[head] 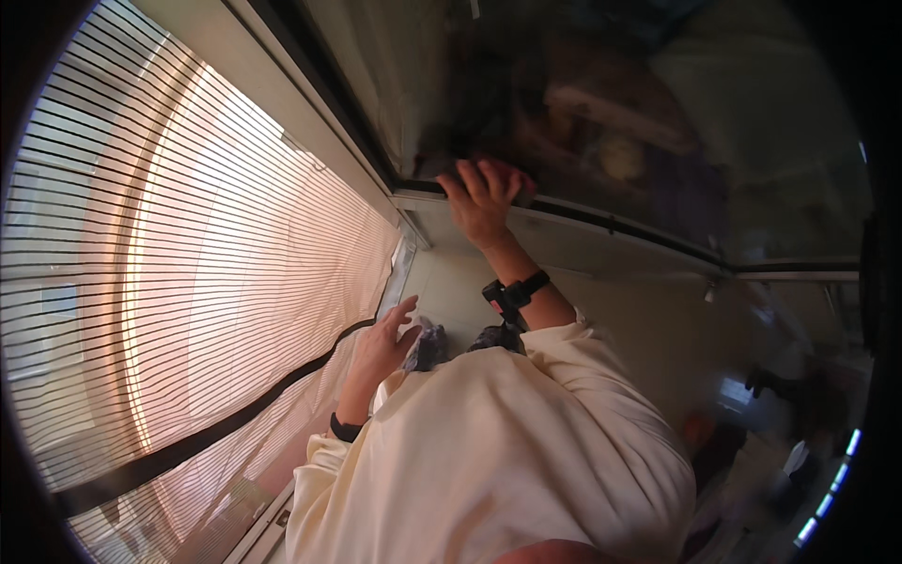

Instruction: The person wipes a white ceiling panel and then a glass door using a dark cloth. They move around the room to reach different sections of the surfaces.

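My right hand (483, 204) reaches up to the lower edge of a dark glass pane (606, 84). Its fingers are spread over what looks like a dark red cloth (523, 180), pressed against the glass by the black-edged frame (578, 211). Most of the cloth is hidden under the hand. My left hand (384, 342) is held low beside a sheer striped curtain (282, 247), its fingers apart and nothing in them. Whether it touches the curtain cannot be told. A black strap with a small device (511, 296) is on my right wrist.
A pale frame post (331, 134) runs between the curtain and the glass. A black band (232, 423) crosses the curtain's lower part. Below the pane is a pale panel or floor (451, 282), with my feet (430, 345) just showing. Dark, blurred objects or reflections lie at right.
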### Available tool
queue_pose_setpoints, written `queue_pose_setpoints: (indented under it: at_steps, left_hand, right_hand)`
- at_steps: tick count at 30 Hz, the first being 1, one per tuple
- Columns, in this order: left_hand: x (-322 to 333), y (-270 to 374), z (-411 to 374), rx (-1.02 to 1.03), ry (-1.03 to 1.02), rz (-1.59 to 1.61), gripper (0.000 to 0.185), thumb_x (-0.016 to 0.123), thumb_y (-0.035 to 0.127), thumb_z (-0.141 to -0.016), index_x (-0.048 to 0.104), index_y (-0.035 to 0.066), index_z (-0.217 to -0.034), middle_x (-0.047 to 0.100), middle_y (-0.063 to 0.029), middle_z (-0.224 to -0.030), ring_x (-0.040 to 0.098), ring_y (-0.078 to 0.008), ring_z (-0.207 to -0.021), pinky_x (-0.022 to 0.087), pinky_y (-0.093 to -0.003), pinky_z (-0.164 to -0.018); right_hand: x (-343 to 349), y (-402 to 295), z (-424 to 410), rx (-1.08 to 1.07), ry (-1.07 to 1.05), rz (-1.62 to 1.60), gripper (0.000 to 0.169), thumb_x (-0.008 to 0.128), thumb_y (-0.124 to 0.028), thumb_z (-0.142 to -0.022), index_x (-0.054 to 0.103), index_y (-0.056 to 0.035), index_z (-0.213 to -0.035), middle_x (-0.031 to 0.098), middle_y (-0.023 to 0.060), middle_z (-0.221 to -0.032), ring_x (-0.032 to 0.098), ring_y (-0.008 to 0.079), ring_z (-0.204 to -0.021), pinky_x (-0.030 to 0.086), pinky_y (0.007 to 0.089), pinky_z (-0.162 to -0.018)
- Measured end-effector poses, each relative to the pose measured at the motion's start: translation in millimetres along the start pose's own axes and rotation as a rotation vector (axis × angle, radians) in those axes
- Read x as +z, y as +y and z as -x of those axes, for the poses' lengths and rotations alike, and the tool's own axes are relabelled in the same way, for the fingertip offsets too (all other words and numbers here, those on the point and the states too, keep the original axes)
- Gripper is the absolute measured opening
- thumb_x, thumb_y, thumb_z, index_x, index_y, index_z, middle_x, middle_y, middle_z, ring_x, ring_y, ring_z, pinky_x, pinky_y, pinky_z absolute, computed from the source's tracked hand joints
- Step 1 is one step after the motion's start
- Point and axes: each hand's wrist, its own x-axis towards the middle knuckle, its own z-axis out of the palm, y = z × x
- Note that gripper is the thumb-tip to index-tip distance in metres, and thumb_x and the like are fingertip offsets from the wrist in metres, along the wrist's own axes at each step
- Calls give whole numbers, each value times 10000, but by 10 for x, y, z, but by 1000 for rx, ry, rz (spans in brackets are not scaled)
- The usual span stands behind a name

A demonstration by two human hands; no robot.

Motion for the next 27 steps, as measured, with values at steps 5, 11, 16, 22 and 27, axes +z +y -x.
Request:
queue_pose_setpoints:
  at_steps: [5, 11, 16, 22, 27]
  left_hand:
    - [-33, -139, 47, 20, 31, -47, 502, 620, 70, -856, 449, 103, -1327, 618, -117, -1170, 652, -217, -968, 534, -326, -755]
    - [118, 22, -85, -19, -83, -14, 508, 603, 92, -865, 427, 79, -1341, 610, -136, -1179, 646, -239, -962, 529, -348, -755]
    - [271, 753, -365, 61, -190, -87, 527, 611, 95, -862, 426, 101, -1355, 612, -125, -1179, 642, -233, -972, 526, -350, -762]
    - [610, 1205, -675, 129, -314, -137, 536, 617, 118, -864, 420, 125, -1362, 604, -127, -1194, 641, -235, -986, 523, -349, -754]
    - [917, 1298, -793, 168, -387, -159, 553, 619, 146, -868, 395, 130, -1374, 602, -133, -1194, 645, -244, -979, 525, -349, -738]
  right_hand:
    - [38, -252, -368, -158, -111, -50, 378, 527, -175, -822, 616, -261, -1178, 434, -102, -1414, 385, 94, -1281, 132, 419, -1067]
    - [-553, -22, -1089, -233, -98, -55, 467, 470, -222, -852, 485, -248, -1318, 345, -80, -1473, 337, 118, -1337, 126, 412, -1110]
    - [-1386, 680, -1460, -91, 190, -52, 507, 593, -190, -795, 525, -325, -1280, 435, -80, -1413, 394, 149, -1297, 118, 483, -1093]
    - [-2225, 2414, -600, 189, 531, 269, 356, 542, -402, -872, 587, -218, -1173, 309, 154, -1461, 302, 414, -1320, 174, 675, -991]
    - [-3075, 3764, 115, 727, 773, 271, 623, 348, -431, -992, 234, -2, -1429, 171, 188, -1506, 190, 329, -1388, 160, 439, -1111]
